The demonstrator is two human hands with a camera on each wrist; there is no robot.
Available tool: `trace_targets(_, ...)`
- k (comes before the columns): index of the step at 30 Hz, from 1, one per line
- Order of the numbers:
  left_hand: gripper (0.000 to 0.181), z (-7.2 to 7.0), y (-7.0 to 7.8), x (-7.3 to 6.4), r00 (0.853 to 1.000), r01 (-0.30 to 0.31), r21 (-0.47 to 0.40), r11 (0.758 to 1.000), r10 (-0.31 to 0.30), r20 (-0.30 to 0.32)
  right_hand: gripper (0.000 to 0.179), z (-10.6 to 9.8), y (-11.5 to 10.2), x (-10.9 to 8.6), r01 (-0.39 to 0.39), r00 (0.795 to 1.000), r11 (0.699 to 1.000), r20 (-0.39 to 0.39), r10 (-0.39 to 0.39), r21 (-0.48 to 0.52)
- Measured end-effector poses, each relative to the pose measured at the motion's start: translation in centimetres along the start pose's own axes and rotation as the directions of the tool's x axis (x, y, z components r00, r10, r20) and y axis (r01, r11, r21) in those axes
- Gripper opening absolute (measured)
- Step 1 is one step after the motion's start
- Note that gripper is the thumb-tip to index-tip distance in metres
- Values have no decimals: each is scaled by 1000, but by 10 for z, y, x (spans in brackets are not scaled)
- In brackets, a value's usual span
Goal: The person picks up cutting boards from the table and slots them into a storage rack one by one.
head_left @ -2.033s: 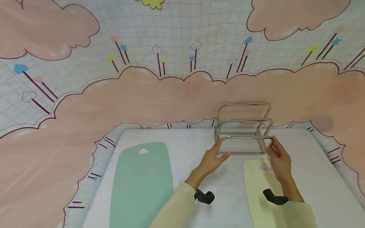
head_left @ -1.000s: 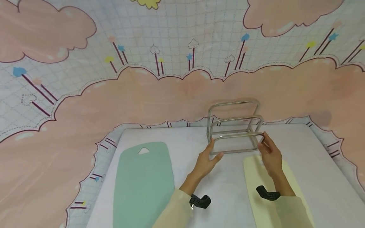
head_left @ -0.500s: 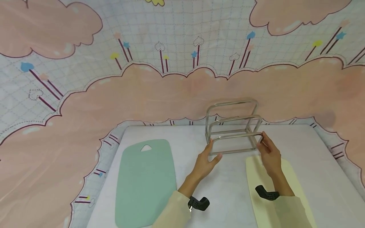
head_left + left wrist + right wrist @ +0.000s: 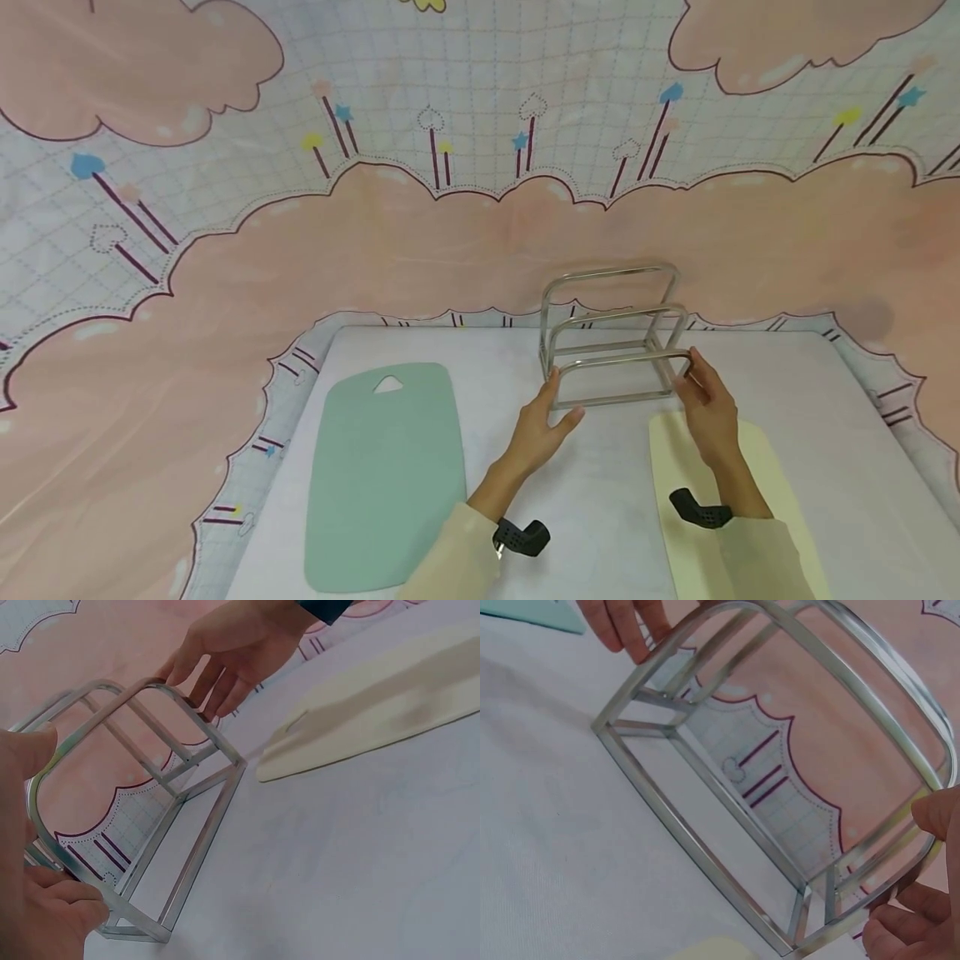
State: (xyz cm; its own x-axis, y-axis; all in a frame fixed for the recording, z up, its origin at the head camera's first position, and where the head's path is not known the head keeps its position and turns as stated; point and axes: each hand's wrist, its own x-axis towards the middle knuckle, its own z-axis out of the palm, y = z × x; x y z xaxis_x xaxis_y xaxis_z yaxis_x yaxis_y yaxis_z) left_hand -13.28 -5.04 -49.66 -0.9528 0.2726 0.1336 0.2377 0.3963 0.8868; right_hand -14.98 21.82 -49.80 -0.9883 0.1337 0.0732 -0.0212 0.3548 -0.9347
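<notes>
A silver metal rack [image 4: 613,360] with three upright hoops stands near the back edge of the white table, set slightly askew. My left hand [image 4: 534,432] holds its left side, thumb toward the front; the left wrist view shows the fingers [image 4: 64,896] bent at the frame. The right side is gripped by my right hand [image 4: 711,417], with thumb and fingers around the front hoop in the right wrist view. A pale yellow cutting board [image 4: 678,492] lies flat in front of the rack, partly under my right forearm. To the left lies a larger green cutting board [image 4: 386,475], flat, its handle hole toward the back.
The white table [image 4: 585,500] carries the boards and rack. Behind and around it hangs a patterned cloth [image 4: 450,242] with pink clouds, close behind the rack. Black bands [image 4: 522,537] sit on both wrists.
Both hands have shifted the rack to the left and turned it slightly since two seconds ago. Over the last half second rack and hands hold nearly still; the view shifts a little.
</notes>
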Motion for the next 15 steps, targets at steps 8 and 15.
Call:
trace_targets(8,75,0,-1,2,1000,-28,-22,999,28,-12,58,0,1,1,-11,1000,1000,20,11,-11)
trace_targets(15,75,-5,-6,-3,999,-44,6,999,44,-28,58,5,1,3,45,998,999,36,-44,-2)
